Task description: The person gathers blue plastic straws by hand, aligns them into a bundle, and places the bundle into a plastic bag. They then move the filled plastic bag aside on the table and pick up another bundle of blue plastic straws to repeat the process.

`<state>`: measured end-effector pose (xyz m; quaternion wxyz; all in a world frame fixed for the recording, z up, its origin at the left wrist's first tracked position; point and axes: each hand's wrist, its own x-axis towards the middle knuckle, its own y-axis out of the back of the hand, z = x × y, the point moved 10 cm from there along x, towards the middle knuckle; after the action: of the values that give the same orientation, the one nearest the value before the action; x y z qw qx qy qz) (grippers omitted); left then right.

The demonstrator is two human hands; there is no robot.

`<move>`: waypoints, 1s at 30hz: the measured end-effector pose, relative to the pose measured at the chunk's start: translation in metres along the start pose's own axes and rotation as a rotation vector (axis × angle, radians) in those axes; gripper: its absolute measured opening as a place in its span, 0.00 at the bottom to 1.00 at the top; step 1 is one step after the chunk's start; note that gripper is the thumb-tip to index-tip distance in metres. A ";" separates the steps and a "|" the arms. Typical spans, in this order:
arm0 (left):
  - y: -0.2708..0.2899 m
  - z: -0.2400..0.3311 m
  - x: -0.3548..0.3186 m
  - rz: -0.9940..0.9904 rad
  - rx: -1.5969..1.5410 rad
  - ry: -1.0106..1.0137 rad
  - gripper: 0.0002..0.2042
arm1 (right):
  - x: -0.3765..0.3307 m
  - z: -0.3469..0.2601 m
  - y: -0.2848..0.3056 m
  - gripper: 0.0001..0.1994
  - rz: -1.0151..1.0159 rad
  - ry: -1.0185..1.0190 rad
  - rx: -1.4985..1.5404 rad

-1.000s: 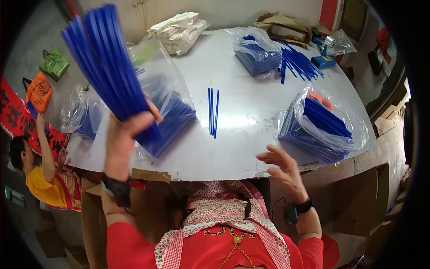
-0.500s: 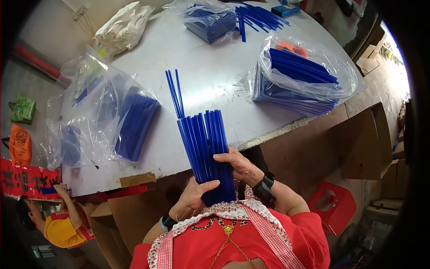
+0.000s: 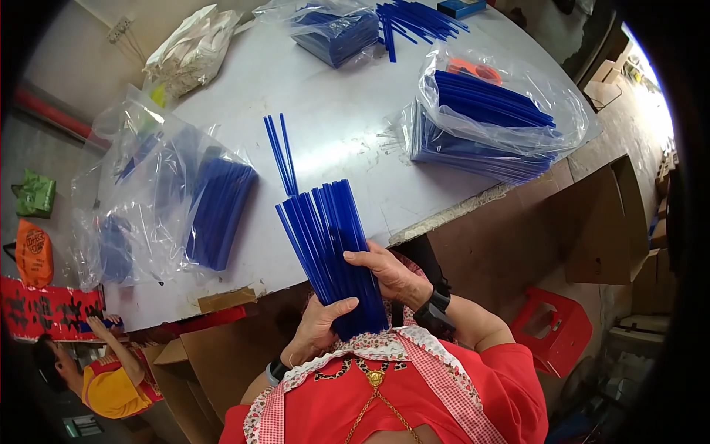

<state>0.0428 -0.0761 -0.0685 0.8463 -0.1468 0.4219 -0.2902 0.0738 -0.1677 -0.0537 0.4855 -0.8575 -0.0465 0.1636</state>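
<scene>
Both my hands grip a bundle of blue plastic sticks (image 3: 333,251) in front of my chest, above the near table edge. Its upper end fans slightly and leans left. My left hand (image 3: 319,325) is wrapped round the lower left side, thumb across the front. Higher up, my right hand (image 3: 388,274) closes on the right side, its thumb also lying over the sticks. Past the bundle's top left, a few loose blue sticks (image 3: 281,159) point away from me; whether they touch the bundle is unclear. My fingers behind the bundle are hidden.
On the white table (image 3: 325,96) stand clear plastic bags of blue sticks, at left (image 3: 222,214), right (image 3: 488,126) and far side (image 3: 336,33). More sticks (image 3: 421,21) lie loose beyond. Cardboard boxes (image 3: 599,222) and a red stool (image 3: 551,333) flank me. Another person (image 3: 111,377) works at lower left.
The bundle's upper end has tipped slightly to the left, while both hands keep their hold. The whole view has shifted a little.
</scene>
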 end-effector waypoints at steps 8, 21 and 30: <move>-0.009 0.006 0.003 0.046 0.079 -0.103 0.26 | 0.004 0.006 0.009 0.24 0.176 0.034 -0.054; 0.030 0.006 -0.010 0.078 0.076 -0.126 0.21 | 0.042 -0.065 0.018 0.29 0.231 0.157 -0.496; 0.028 0.018 -0.025 0.107 0.061 -0.197 0.20 | 0.138 -0.175 0.005 0.37 0.419 0.555 -1.193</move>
<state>0.0558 -0.0382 -0.0556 0.9019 -0.1262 0.3350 -0.2416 0.2602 -0.2804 -0.0074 -0.1170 -0.9792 0.1639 -0.0251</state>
